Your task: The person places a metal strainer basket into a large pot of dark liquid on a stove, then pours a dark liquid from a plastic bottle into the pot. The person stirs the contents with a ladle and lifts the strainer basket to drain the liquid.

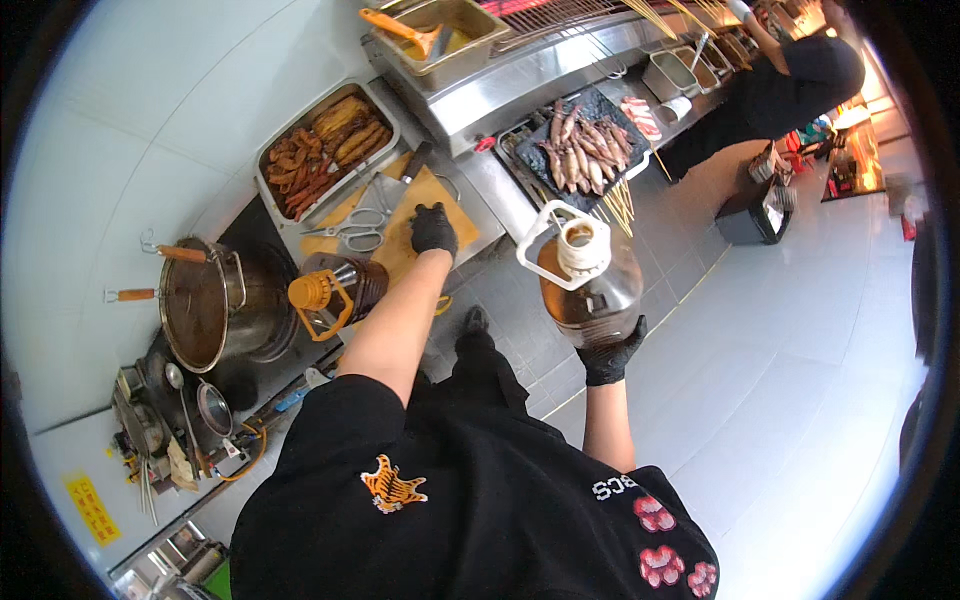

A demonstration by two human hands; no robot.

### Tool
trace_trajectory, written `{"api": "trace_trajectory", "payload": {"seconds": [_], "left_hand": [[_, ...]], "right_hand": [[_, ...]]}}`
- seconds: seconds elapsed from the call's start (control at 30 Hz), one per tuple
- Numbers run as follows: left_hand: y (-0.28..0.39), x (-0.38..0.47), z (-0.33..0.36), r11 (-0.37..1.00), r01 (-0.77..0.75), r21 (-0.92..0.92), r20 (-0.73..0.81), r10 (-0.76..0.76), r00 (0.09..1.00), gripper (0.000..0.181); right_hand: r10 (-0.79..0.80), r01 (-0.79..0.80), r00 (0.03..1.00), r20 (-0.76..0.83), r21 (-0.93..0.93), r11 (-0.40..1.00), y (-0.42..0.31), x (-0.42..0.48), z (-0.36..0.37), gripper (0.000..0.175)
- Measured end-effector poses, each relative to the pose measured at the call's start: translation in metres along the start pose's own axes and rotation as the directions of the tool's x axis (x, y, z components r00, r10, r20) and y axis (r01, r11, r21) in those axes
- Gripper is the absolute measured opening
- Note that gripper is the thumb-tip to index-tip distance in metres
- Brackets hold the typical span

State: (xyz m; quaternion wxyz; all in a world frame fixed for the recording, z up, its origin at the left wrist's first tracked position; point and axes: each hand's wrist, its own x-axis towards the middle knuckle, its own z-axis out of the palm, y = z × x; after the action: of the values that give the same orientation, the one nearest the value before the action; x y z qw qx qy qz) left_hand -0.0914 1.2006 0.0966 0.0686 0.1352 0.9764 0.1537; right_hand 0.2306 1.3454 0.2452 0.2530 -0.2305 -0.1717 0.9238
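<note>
My right hand (611, 356), in a black glove, supports from below a large clear plastic jug (592, 304) with dark brown liquid inside. The jug has a white handle, and its mouth looks uncapped and stained brown. Over a yellow-brown cutting board (454, 210) is my left hand (433, 231), gloved in black with curled fingers; whether anything is in it is hidden. Beside that hand lie kitchen scissors (361, 230) and a cleaver (386, 193). A second jug (364, 289) of dark liquid, with an orange cap and handle, stands left of my forearm.
A metal tray (264, 184) of browned meat sits behind the board. Raw squid (585, 154) lie on a black slab beside the grill (570, 15). A stockpot (251, 300) of brown liquid stands at left. Another person (787, 82) works at the far right.
</note>
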Motion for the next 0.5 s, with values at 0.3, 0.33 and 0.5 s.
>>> {"api": "trace_trajectory", "payload": {"seconds": [0.3,0.33,0.5], "left_hand": [[0.067,-0.052,-0.232,0.234,-0.017,-0.972,0.100,0.476,0.874,0.031],[0.071,-0.057,-0.255,0.288,-0.066,-0.955,0.099,0.523,0.847,0.031],[0.063,-0.068,-0.314,0.533,-0.288,-0.796,0.059,0.542,0.838,0.030]], "right_hand": [[0.029,-0.051,0.985,0.172,0.127,0.991,0.014,0.042,0.003,0.084],[0.004,-0.029,0.978,0.209,0.114,0.993,0.018,0.049,0.005,0.080],[-0.130,0.132,0.969,0.208,0.005,0.991,0.032,0.073,-0.006,0.072]]}}
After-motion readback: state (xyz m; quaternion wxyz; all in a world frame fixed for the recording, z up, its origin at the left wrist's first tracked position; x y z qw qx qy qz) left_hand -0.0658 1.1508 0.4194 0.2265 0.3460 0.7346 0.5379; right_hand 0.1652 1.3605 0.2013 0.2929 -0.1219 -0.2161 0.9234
